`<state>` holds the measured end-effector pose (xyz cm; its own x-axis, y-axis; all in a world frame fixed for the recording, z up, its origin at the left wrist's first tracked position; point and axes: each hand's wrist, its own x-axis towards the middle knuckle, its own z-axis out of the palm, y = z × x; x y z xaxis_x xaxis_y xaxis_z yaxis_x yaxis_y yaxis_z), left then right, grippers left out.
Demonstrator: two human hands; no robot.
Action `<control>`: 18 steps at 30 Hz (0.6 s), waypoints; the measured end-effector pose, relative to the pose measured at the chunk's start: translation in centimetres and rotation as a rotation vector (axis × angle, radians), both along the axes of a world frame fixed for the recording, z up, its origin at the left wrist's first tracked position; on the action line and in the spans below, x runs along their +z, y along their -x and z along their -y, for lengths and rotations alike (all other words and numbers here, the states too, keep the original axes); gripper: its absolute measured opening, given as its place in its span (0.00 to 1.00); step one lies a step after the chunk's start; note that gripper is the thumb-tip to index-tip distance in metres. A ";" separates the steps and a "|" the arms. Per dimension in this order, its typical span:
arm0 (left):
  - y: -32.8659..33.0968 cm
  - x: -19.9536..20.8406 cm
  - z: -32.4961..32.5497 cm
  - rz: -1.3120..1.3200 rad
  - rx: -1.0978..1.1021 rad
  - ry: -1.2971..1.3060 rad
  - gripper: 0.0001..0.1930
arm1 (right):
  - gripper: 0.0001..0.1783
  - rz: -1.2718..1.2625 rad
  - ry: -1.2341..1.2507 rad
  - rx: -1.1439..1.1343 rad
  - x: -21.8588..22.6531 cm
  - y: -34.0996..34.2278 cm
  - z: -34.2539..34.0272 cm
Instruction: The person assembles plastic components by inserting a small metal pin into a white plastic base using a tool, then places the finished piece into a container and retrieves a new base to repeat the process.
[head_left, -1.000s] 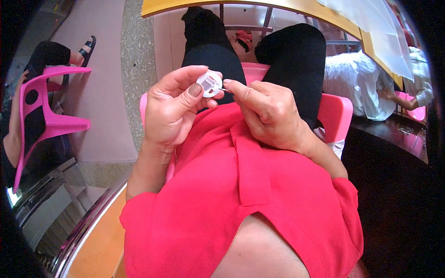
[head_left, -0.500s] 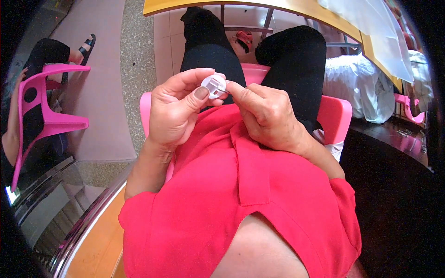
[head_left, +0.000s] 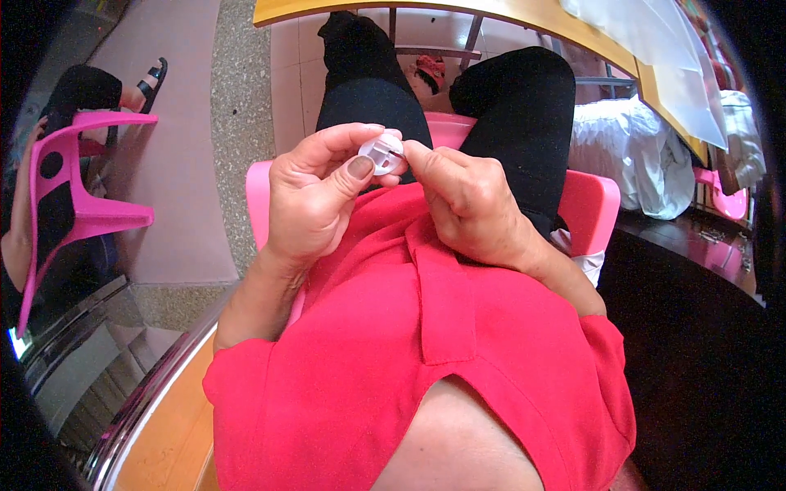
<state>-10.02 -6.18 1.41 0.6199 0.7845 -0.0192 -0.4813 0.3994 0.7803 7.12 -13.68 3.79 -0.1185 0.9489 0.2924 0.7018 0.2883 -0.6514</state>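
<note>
Shifted slightly to the right since the earlier frames, along with the left hand (head_left: 307, 196), is a round white plastic disc (head_left: 381, 155). Through my head camera, I see it above the person's lap, just beyond the red top (head_left: 368, 344), its slotted face turned towards me. The left hand pinches it between thumb and fingers. At the disc's right edge, the right hand (head_left: 475, 196) is curled closed around a thin rod (head_left: 396, 153); only a short dark bit shows, and I cannot tell whether it enters a slot. Black trousers (head_left: 524, 102) cover the spread knees; a pink chair (head_left: 594, 200) supports the person. Ahead stands a yellow table (head_left: 524, 15), with white cloth (head_left: 634, 155) beneath its right side.
</note>
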 end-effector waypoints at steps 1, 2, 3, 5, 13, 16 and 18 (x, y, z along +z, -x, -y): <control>0.0 0.0 0.0 -0.021 0.009 -0.030 0.13 | 0.20 -0.049 0.010 0.004 0.0 0.0 0.0; 0.0 0.0 0.0 -0.043 0.018 -0.060 0.13 | 0.23 -0.099 0.021 0.007 -0.1 0.0 0.0; 0.0 0.0 0.1 -0.044 0.016 -0.059 0.13 | 0.23 -0.099 0.022 0.005 -0.1 0.0 0.0; -0.2 -0.1 0.2 -0.051 0.031 -0.038 0.13 | 0.22 -0.153 0.015 0.005 -0.1 0.0 -0.1; -0.5 0.4 -0.4 -0.045 0.008 0.237 0.13 | 0.24 0.041 0.071 -0.104 0.7 -0.3 0.2; -0.3 0.2 -0.3 -0.051 0.000 0.227 0.13 | 0.26 0.188 0.009 -0.115 0.6 -0.4 0.4; -0.3 0.1 -0.2 -0.049 -0.009 0.216 0.13 | 0.27 0.243 -0.015 -0.121 0.5 -0.4 0.4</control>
<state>-9.68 -5.93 1.48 0.6213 0.7531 -0.2163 -0.4405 0.5641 0.6984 7.54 -14.08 4.34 -0.0728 0.9561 0.2837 0.8668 0.2013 -0.4561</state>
